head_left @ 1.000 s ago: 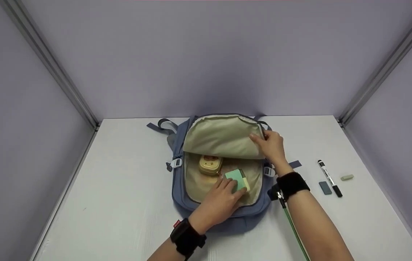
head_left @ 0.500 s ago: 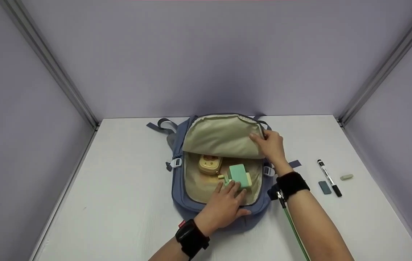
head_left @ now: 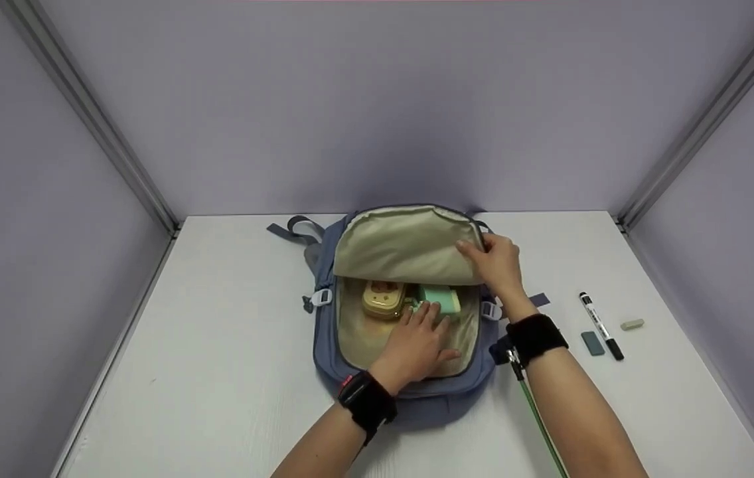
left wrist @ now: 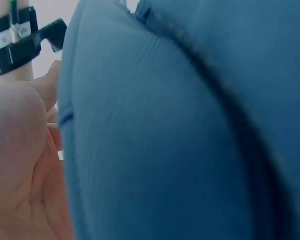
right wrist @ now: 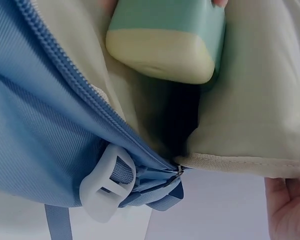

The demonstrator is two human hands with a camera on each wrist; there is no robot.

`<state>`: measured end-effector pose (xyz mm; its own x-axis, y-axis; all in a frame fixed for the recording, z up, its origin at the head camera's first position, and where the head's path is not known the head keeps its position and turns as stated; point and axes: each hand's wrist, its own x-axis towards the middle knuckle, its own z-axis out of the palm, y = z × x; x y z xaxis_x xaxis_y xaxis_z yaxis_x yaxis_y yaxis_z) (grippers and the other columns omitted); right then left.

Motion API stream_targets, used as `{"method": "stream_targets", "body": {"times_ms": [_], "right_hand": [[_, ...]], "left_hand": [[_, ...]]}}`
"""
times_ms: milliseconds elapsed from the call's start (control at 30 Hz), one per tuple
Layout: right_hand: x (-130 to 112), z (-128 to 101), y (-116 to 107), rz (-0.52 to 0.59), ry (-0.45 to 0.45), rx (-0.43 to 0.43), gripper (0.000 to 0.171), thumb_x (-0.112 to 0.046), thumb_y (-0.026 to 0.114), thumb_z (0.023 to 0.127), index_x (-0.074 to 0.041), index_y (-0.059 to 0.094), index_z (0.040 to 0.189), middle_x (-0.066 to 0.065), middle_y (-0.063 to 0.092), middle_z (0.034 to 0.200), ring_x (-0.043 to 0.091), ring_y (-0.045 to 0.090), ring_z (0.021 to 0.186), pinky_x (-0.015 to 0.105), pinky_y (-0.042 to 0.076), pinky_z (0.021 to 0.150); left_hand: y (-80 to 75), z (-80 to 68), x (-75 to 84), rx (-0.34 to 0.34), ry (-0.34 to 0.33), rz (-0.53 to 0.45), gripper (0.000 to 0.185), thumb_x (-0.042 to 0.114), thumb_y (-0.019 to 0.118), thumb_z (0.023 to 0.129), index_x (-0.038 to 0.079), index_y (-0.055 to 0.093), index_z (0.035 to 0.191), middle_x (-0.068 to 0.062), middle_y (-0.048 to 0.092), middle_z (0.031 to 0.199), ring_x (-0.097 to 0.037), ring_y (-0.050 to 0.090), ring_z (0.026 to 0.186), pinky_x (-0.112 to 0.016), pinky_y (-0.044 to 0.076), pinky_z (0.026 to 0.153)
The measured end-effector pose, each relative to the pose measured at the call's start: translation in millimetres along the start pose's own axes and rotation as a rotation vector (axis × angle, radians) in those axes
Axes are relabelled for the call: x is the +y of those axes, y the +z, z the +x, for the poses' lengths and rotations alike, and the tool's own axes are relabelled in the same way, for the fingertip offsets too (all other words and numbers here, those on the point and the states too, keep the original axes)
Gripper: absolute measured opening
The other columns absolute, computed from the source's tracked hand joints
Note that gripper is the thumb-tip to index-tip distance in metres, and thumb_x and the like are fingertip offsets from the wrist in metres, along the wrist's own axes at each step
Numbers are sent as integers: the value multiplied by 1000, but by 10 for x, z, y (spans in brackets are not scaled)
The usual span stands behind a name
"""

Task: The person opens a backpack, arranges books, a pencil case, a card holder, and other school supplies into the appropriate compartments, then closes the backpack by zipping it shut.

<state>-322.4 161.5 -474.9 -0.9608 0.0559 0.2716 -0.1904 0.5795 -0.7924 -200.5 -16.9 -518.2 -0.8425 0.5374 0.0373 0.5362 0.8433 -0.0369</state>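
A blue backpack (head_left: pixel 430 408) lies unzipped on the white table, its cream-lined flap (head_left: pixel 403 245) folded partway up. My right hand (head_left: pixel 500 265) pinches the flap's right edge between thumb and fingers. Inside the bag, the extended fingers of my left hand (head_left: pixel 415 345) touch the near side of a mint-and-cream crank pencil sharpener (head_left: pixel 442 296). Its cream end shows large in the right wrist view, above the dark inside of the bag. Left of it sits a small yellow case (head_left: pixel 383 302), partly under the flap. Blue bag fabric (left wrist: pixel 150 125) fills most of the left wrist view.
On the table to the right lie a black-and-white marker (head_left: pixel 601 325), a dark teal block (head_left: pixel 593 343) and a small pale green piece (head_left: pixel 632 324). A white buckle (head_left: pixel 491 311) is on the bag's right side. Grey panels enclose the table.
My left hand has pushed the pencil sharpener deeper into the bag, toward the flap; its fingers are straighter than a second ago. The right hand still holds the flap, raised slightly.
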Motion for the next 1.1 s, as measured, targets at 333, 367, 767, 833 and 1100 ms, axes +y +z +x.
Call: {"method": "stream_targets", "body": {"times_ms": [333,367,767,833,1100], "right_hand": [[33,-40,9,-2,-51,32,36,-36,76,86,-6,64,72,2,56,59,18,46,52,29,36,51],[32,-42,9,-5,-56,33,36,-36,76,87,-6,63,72,2,56,59,18,45,52,30,35,52],[-86,-44,2,15,-64,35,32,-34,78,85,-5,69,76,1,60,62,16,47,54,27,35,49],[-106,-44,4,14,-68,25,31,-34,78,85,-5,70,78,2,62,63,17,48,54,27,36,49],[-99,-78,10,6,-53,30,33,-34,79,85,-4,68,76,1,60,63,16,47,55,26,35,50]], "left_hand": [[-34,-121,171,97,38,127,63,60,49,96,19,51,144,-7,50,143,-23,46,131,-45,36,106],[-21,-130,188,110,42,133,63,60,50,96,18,53,143,-6,52,142,-23,48,130,-44,37,106],[2,0,195,-22,-32,104,69,67,41,95,23,47,147,-17,41,149,-33,39,137,-49,35,107],[-6,49,165,-61,-61,93,69,68,38,95,24,45,148,-16,38,151,-35,37,137,-50,33,108],[-36,104,90,-91,-101,17,71,68,39,95,23,42,150,-15,34,154,-36,36,138,-50,33,108]]}}
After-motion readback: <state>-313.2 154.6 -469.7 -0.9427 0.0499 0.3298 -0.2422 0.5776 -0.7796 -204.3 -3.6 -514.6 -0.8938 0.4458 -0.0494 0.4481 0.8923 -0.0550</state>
